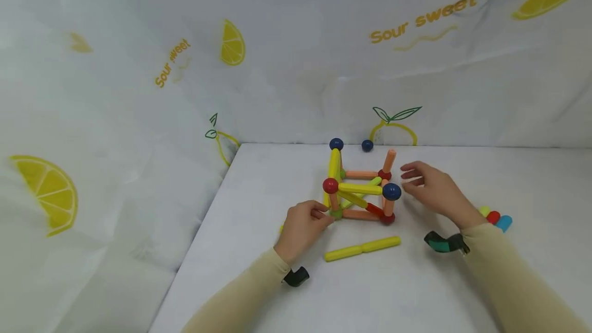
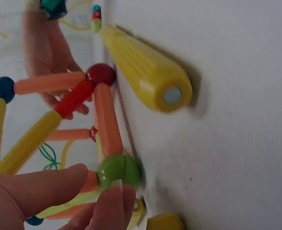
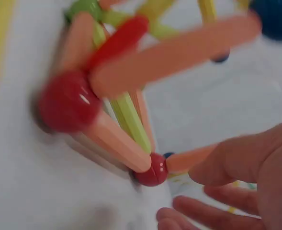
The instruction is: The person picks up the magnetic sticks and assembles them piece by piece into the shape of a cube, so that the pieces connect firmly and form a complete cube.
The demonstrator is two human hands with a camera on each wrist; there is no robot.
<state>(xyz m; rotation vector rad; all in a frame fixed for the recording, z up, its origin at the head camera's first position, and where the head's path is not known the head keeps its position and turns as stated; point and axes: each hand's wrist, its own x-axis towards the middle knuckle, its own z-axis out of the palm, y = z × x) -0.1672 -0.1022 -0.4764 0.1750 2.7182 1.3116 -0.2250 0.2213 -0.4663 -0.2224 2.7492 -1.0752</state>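
Observation:
A box-like frame of magnetic building sticks and balls stands on the table, with an orange bottom stick (image 1: 361, 215) along its near side. My left hand (image 1: 302, 227) is at the near left bottom corner, thumb and fingertips pinching the green ball (image 2: 119, 171). A red ball (image 1: 330, 185) tops that corner, and a blue ball (image 1: 391, 191) the near right one. My right hand (image 1: 430, 189) is right of the frame, fingers loosely bent, holding nothing. In the right wrist view its thumb overlaps the orange stick (image 3: 191, 158) rising from the far right red ball (image 3: 152, 170).
Two yellow sticks (image 1: 363, 248) lie end to end in front of the frame. A loose blue ball (image 1: 367, 145) sits near the table's back edge. Lime, red and blue sticks (image 1: 494, 217) lie right, beside the right wrist. A lemon-print sheet (image 1: 296, 66) hangs behind.

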